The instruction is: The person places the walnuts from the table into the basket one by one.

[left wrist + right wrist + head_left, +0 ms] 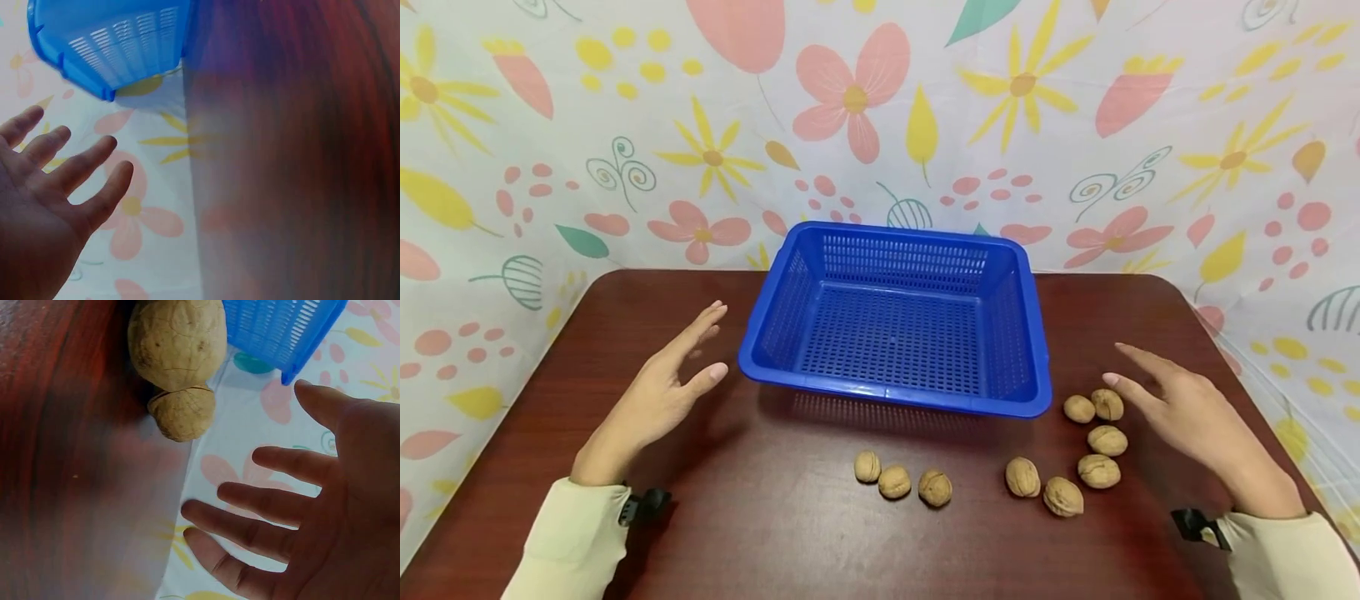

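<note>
A blue plastic basket [891,392] with slotted walls stands at the middle back of the table, nothing inside it. To its left, my left hand [658,387] is held with fingers extended and thumb apart, holding nothing. My right hand [1187,408] is on the other side, fingers spread, beside a cluster of walnuts [1107,440] right of the basket's front corner. Two more walnuts [1063,497] lie nearer the front, and a row of three walnuts [894,482] sits before the basket. In the right wrist view, a large-looking walnut [178,344] shows past the spread fingers [250,534].
The dark reddish-brown table [775,533] has rounded back corners. Behind it and at both sides hangs a white cloth [880,108] printed with flowers and leaves. A dark strap [647,506] circles the left cuff, and another strap [1201,528] the right.
</note>
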Tool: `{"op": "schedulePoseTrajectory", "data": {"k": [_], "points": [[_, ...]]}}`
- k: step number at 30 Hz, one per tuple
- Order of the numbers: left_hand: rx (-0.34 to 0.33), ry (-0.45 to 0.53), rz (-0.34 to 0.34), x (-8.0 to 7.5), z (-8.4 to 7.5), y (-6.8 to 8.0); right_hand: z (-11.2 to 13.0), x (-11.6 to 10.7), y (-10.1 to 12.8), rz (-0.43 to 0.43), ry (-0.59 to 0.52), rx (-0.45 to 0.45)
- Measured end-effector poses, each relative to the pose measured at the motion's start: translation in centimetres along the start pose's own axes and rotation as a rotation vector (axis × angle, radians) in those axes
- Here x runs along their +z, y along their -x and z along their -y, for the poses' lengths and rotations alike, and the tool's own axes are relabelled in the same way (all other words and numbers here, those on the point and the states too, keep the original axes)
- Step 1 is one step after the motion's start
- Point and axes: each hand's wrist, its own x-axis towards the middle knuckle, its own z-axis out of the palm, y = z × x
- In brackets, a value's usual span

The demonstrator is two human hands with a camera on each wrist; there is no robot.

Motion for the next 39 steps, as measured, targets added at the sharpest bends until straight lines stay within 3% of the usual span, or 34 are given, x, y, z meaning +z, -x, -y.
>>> {"op": "schedulePoseTrajectory", "data": {"k": [10, 17, 25, 31, 39], "points": [[-0.011, 0.164, 0.064, 1.8, 0.1, -1.0, -1.5, 0.6, 0.3, 0.043, -0.088, 0.017], [0.017, 0.219, 0.073, 2.7, -0.1, -1.7, -2.6, 1.2, 0.9, 0.104, -0.322, 0.056], [0.058, 0.261, 0.062, 3.2, 0.1, -1.9, -3.5, 1.9, 0.9, 0.154, -0.53, 0.015], [0.072, 0.332, 0.068, 3.5, 0.3, -2.3, -3.5, 2.0, 0.8, 0.167, -0.529, 0.008], [0.046, 0.337, 0.091, 3.5, 0.5, -2.6, -4.1, 2.5, 0.7, 0.155, -0.525, -0.018]]}}
